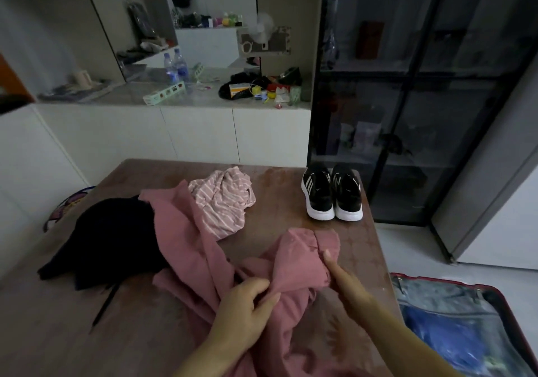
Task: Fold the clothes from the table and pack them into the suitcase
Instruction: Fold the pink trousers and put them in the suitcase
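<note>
Brown table (279, 181) bearing pink garment (189, 245); white cabinets (203, 135), suitcase (436, 279).

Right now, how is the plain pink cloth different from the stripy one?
The pink-and-white striped garment has stripes; the plain pink garment has none. The plain one sprawls wide, held by left hand and right hand; the striped one is a smaller, untouched heap. Both lie unfolded.

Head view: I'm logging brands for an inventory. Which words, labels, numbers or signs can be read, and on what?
No text reads clearly anywhere.
Water bottles: blue labels, too blurred.
Orange box: print too small.
Shoes: white stripes and a mark, no letters legible.
</note>
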{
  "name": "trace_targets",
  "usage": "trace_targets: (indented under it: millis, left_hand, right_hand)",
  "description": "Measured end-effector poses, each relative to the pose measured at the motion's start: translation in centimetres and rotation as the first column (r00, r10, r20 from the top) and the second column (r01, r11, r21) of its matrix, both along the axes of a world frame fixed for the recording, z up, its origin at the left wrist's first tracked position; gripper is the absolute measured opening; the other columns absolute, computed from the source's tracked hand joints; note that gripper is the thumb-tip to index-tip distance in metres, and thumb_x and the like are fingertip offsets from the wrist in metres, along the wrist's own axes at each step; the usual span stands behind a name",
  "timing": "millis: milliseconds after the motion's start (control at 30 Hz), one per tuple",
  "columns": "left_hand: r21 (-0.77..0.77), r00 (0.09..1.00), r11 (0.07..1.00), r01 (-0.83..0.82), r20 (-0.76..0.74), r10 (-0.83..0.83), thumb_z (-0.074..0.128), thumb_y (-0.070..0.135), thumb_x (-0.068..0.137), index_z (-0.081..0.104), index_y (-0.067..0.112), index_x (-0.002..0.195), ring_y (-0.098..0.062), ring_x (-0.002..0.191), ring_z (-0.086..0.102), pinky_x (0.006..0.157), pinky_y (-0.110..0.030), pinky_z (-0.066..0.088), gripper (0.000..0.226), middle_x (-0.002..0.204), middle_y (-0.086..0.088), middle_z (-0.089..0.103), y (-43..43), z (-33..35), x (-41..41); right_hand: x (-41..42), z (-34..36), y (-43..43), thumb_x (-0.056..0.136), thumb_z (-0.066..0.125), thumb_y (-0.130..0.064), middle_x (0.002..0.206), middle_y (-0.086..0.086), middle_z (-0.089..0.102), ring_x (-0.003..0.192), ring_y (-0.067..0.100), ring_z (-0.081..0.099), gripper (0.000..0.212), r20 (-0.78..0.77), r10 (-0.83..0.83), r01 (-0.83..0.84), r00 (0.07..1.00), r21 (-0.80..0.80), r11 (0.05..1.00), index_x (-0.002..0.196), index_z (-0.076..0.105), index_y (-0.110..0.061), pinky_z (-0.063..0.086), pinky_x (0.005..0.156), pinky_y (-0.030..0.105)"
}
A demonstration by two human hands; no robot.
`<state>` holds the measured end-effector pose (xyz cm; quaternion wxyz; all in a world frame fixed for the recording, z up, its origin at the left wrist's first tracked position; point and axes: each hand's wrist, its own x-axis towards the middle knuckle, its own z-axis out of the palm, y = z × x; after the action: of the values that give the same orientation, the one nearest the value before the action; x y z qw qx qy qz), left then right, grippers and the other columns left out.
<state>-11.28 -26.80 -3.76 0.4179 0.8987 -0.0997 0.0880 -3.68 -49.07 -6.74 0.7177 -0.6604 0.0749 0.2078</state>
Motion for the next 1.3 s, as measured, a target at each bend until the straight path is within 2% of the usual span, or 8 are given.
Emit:
trace_targets:
  millis: [133,267,433,633,733,933,1067,1300]
  left_hand:
    - [0.327,0.96,0.926,0.186,-0.26,-0.102,0.046,0.08,0.064,0.05,0.031,0.073,0.003,0.059,0.047,0.062,-0.029,0.038,0.051,0.068,0.014,0.056,1.4,2.4,-1.6]
    - [-0.04,0.982,0.982,-0.186,-0.05,0.184,0.059,0.083,0.051,0.061,0.043,0.094,0.004,0.089,0.06,0.08,-0.017,0.048,0.059,0.098,0.026,0.063,3.6,5.5,0.6]
    - [-0.053,0.963,0.995,0.084,-0.254,-0.095,0.083,0.05,0.05,0.018,0.028,0.149,0.003,0.134,0.023,0.106,-0.013,0.02,0.121,0.141,0.02,0.027,4.1,10.2,4.4]
    - [0.198,0.933,0.944,0.263,-0.3,-0.197,0.083,0.045,0.061,0.061,0.033,0.09,-0.004,0.08,0.059,0.075,-0.026,0.05,0.038,0.088,0.011,0.063,5.0,10.3,4.9]
    - [0.148,0.98,0.973,0.176,-0.12,-0.159,0.068,0.059,0.059,0.07,0.018,0.085,-0.021,0.078,0.064,0.075,-0.037,0.05,0.048,0.08,-0.004,0.068,5.3,11.7,4.9]
    - [0.111,0.994,0.994,-0.019,0.106,0.007,0.082,0.026,0.071,0.075,0.019,0.097,-0.004,0.085,0.064,0.082,-0.023,0.046,0.028,0.086,0.014,0.069,6.2,15.4,5.1]
    - [0.178,0.989,0.983,-0.032,0.151,0.005,0.078,0.034,0.073,0.075,0.025,0.095,-0.002,0.083,0.06,0.08,-0.022,0.043,0.024,0.072,0.029,0.062,7.3,16.3,4.4]
    - [0.798,0.998,0.603,0.009,-0.046,0.046,0.067,0.055,0.076,0.049,0.031,0.126,-0.02,0.123,0.042,0.096,-0.037,0.036,0.059,0.126,0.007,0.054,5.4,14.1,0.3]
  right_hand:
    - [1.0,2.1,1.9,0.066,0.083,-0.041,0.103,0.018,0.071,0.098,0.034,0.067,0.058,0.074,0.097,-0.106,0.992,0.134,0.985,0.106,0.068,-0.002,0.055,0.084,0.038]
    - [1.3,5.4,3.3,0.085,0.069,-0.01,0.074,-0.003,0.069,0.071,0.011,0.06,0.001,0.342,0.392,-0.346,0.854,-0.19,0.919,0.085,0.069,-0.012,0.05,0.065,0.024]
    - [-0.1,8.3,5.0,0.084,0.07,-0.028,0.079,-0.009,0.069,0.072,-0.001,0.059,0.014,0.396,0.747,-0.458,0.534,-0.606,0.65,0.094,0.069,-0.038,0.048,0.075,0.025]
    - [-0.5,8.8,1.7,0.064,0.066,-0.072,0.082,-0.009,0.066,0.085,0.007,0.058,0.052,0.409,0.734,-0.218,0.542,-0.775,0.593,0.091,0.066,-0.027,0.044,0.088,0.027]
    - [-0.9,8.6,0.3,0.052,0.064,-0.081,0.12,-0.002,0.062,0.114,0.014,0.054,0.088,0.27,0.752,-0.265,0.602,-0.821,0.506,0.112,0.065,-0.016,0.039,0.104,0.037]
    - [-2.2,9.7,-0.4,0.075,0.079,-0.025,0.099,-0.02,0.066,0.086,-0.006,0.059,0.033,0.238,0.713,-0.37,0.659,-0.723,0.583,0.105,0.066,-0.025,0.05,0.085,0.021]
    - [-1.4,11.5,-2.7,0.077,0.071,-0.033,0.107,-0.008,0.065,0.102,0.012,0.059,0.042,0.372,0.662,-0.029,0.651,-0.859,0.512,0.118,0.061,-0.028,0.045,0.094,0.027]
    - [-3.3,13.5,-2.7,0.078,0.044,-0.031,0.07,-0.01,0.063,0.07,0.015,0.066,0.028,0.549,0.814,0.535,0.191,-0.753,0.382,0.091,0.068,-0.025,0.031,0.105,0.055]
